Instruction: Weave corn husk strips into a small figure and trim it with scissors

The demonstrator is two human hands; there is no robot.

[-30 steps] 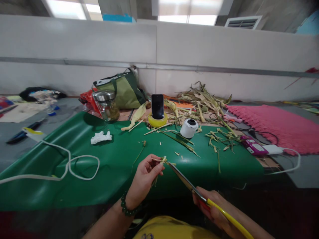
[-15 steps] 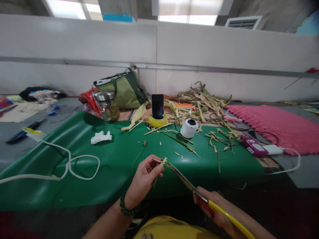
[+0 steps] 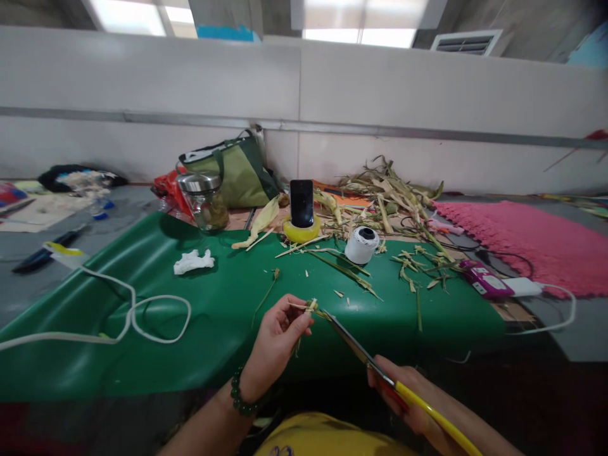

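From my end I see the left hand pinching a small bundle of plant strips between thumb and fingers, in front of the green sheet. The right hand has its fingers closed around yellow-handled scissors — blade tips just beside the bundle; whether they touch, I can't tell.

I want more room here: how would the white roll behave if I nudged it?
The white roll would probably slide under a gentle push, since the green sheet looks smooth and shiny. Pushed near its top, it might topple, and its rounded side suggests it could then roll.
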